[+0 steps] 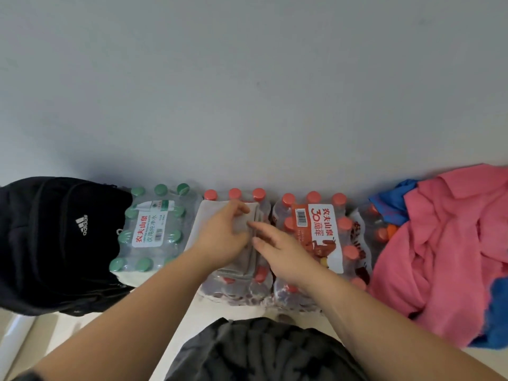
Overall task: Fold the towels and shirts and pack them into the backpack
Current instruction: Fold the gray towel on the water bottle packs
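Note:
A folded grey towel (204,219) lies on top of a shrink-wrapped pack of red-capped bottles (236,287) in the middle. My left hand (222,237) rests on the towel and its fingers curl over the folded edge, pinching it. My right hand (277,250) is just to the right, fingers stretched out and touching the towel's right edge. A black backpack (55,243) with a white logo sits at the far left. A heap of pink shirts (445,248) and blue cloth (390,206) is piled at the right.
A pack of green-capped water bottles (154,229) stands between the backpack and the towel. Another red-capped pack with an orange label (316,237) sits right of the towel. A plain grey wall (247,92) is behind. My dark trousers (261,353) fill the bottom centre.

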A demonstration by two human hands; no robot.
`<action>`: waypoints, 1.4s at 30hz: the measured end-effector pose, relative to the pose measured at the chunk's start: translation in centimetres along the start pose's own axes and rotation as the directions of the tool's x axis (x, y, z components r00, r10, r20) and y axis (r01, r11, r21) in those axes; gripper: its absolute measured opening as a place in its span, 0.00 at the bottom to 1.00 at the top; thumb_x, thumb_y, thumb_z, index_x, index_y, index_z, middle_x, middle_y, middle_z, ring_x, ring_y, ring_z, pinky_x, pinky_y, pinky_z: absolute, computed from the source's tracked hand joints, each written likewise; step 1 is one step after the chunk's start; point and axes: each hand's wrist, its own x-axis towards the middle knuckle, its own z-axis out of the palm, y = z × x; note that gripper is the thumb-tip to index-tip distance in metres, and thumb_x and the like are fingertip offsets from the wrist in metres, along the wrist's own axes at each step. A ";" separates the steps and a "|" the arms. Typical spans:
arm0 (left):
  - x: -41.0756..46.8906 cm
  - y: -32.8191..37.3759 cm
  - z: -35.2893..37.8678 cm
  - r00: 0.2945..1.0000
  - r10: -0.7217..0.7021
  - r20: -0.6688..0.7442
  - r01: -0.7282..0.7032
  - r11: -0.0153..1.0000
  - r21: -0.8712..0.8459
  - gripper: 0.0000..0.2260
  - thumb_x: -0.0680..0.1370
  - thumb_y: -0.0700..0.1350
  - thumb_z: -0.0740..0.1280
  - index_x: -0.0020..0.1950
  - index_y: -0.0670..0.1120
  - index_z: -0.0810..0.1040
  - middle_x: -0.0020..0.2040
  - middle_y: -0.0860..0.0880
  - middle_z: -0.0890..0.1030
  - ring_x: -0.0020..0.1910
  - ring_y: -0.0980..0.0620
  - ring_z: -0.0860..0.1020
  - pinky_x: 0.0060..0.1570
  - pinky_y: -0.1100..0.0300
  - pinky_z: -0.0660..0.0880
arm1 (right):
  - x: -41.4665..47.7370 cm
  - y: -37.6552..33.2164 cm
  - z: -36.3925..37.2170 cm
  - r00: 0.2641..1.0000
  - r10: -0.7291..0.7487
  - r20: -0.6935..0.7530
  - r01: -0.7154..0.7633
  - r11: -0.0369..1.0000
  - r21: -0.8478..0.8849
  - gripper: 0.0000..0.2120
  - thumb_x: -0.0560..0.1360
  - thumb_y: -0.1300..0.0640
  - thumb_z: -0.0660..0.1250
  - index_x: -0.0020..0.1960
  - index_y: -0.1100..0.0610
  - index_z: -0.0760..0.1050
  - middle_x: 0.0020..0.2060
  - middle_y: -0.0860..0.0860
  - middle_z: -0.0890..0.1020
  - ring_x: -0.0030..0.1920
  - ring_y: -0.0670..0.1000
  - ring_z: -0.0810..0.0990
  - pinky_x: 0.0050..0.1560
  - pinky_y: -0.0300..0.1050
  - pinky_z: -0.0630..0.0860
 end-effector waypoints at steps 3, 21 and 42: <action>-1.1 -1.4 -0.7 0.995 0.057 -0.084 -0.046 0.991 0.129 0.20 0.73 0.39 0.67 0.64 0.51 0.75 0.61 0.50 0.78 0.47 0.50 0.77 0.54 0.55 0.75 | 0.7 0.3 0.1 0.999 0.010 0.036 -0.004 0.988 -0.151 0.21 0.83 0.49 0.62 0.75 0.50 0.70 0.68 0.46 0.72 0.69 0.47 0.71 0.68 0.40 0.66; -2.3 -4.9 4.2 1.000 -0.013 -0.013 0.018 0.696 0.718 0.44 0.73 0.75 0.41 0.80 0.49 0.35 0.80 0.47 0.33 0.78 0.43 0.31 0.75 0.36 0.37 | 3.6 -0.3 -1.7 0.954 -0.194 0.230 0.295 0.445 -0.846 0.27 0.84 0.46 0.51 0.81 0.50 0.54 0.81 0.45 0.51 0.81 0.53 0.44 0.79 0.60 0.44; -3.4 -8.0 -2.7 0.913 -0.371 -0.168 0.346 0.924 -0.161 0.37 0.68 0.47 0.78 0.74 0.54 0.66 0.49 0.52 0.79 0.46 0.50 0.81 0.45 0.49 0.81 | 2.6 -0.9 -0.9 0.986 -0.111 0.127 0.169 0.650 -0.741 0.23 0.79 0.41 0.62 0.74 0.41 0.69 0.56 0.48 0.72 0.59 0.52 0.71 0.60 0.47 0.71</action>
